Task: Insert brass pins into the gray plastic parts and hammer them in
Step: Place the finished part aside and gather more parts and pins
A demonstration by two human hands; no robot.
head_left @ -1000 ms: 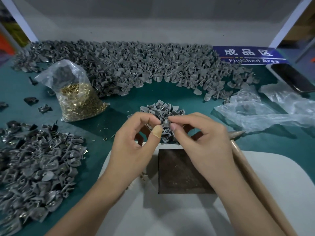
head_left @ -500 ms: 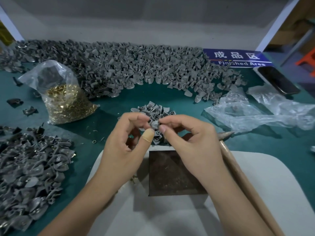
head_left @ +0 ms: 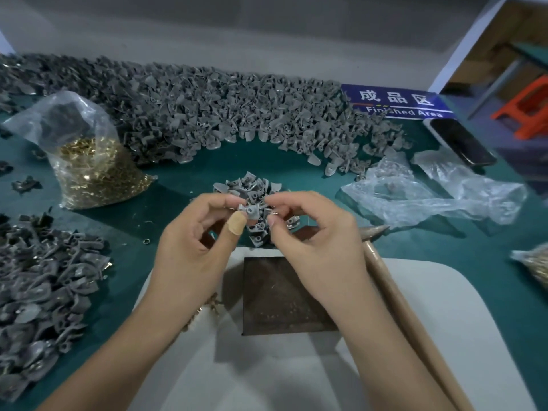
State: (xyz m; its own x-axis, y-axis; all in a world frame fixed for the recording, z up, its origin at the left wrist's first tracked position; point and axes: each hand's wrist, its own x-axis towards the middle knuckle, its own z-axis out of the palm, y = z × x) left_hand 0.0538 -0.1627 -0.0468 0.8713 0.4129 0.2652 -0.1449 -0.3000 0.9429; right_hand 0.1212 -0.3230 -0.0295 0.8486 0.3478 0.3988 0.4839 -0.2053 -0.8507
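Note:
My left hand (head_left: 189, 250) pinches one small gray plastic part (head_left: 251, 210) between its bandaged thumb and fingers, held above a small pile of gray parts (head_left: 252, 185). My right hand (head_left: 314, 241) is just to the right of it, fingertips pinched on what looks like a thin brass pin (head_left: 275, 215), a short gap from the part. A clear bag of brass pins (head_left: 95, 170) stands at the left. A dark metal block (head_left: 281, 295) lies on a white pad (head_left: 444, 321) beneath my hands. The hammer (head_left: 394, 295) lies under my right forearm.
A long heap of gray parts (head_left: 237, 114) runs along the back and another heap (head_left: 38, 277) lies at the left. Crumpled plastic bags (head_left: 430, 191), a phone (head_left: 459, 140) and a blue "Finished Area" sign (head_left: 397, 102) are at the right. Loose pins (head_left: 207, 307) lie by my left wrist.
My fingertips, which met on the gray part, have drawn slightly apart; the right hand now pinches separately beside it. The view has shifted to the right.

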